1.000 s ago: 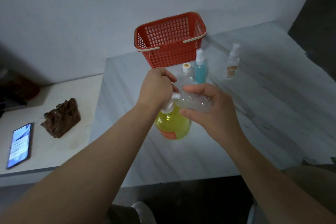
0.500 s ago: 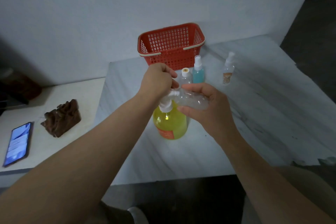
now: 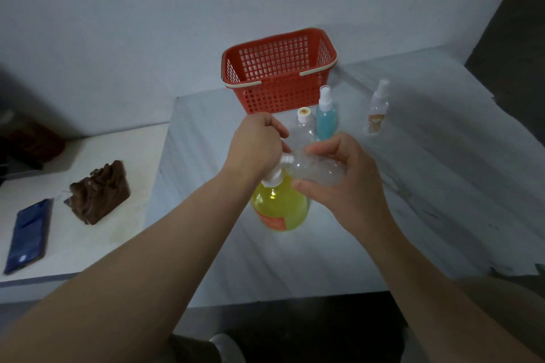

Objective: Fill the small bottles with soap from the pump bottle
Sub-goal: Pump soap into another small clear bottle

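A round pump bottle [image 3: 280, 208] of yellow soap with an orange label stands on the white table. My left hand [image 3: 255, 147] is curled over its white pump head, which is mostly hidden. My right hand [image 3: 345, 183] grips a small clear bottle [image 3: 317, 172] tilted on its side, its mouth held against the pump's nozzle. Behind my hands stand a clear bottle with a white cap [image 3: 303, 127], a blue spray bottle [image 3: 326, 115] and, further right, a clear spray bottle with an orange label [image 3: 378, 110].
A red plastic basket [image 3: 277, 74] sits at the back of the table [image 3: 427, 186] by the wall. On a lower surface to the left lie a crumpled brown cloth [image 3: 98, 193] and a phone [image 3: 26, 236].
The view has shifted, so everything sits lower in frame. Both hands stay on the pump head and the small clear bottle, with little movement between them.
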A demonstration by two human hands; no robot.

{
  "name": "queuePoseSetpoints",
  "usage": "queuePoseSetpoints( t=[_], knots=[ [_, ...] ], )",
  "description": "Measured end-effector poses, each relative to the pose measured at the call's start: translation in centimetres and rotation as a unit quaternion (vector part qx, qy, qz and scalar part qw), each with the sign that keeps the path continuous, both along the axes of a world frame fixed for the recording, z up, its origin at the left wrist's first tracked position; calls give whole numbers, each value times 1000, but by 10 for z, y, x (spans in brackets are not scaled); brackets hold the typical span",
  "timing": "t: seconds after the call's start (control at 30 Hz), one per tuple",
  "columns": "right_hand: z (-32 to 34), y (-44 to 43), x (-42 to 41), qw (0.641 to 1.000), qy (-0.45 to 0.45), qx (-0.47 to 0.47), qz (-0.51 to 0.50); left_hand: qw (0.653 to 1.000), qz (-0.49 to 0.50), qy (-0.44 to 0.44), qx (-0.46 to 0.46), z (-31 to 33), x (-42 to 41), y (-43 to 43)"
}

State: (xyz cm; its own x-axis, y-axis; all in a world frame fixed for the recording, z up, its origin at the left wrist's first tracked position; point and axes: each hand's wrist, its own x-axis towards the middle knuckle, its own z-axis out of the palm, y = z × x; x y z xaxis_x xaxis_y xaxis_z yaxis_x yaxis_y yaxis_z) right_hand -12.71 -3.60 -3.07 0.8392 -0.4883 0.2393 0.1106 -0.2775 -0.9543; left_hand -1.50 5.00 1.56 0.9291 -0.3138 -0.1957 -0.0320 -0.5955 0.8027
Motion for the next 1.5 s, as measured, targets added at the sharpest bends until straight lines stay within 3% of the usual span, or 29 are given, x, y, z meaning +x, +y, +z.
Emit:
queuePoseSetpoints(
  t=[0.6,1.5],
  knots=[
    [2,1,3,999,-14,-32,-21,999,5,-42,-10,11,0,-3],
    [-1,5,2,999,-12,-32,-23,1000,-7,20,4,1,1,-1]
  ],
)
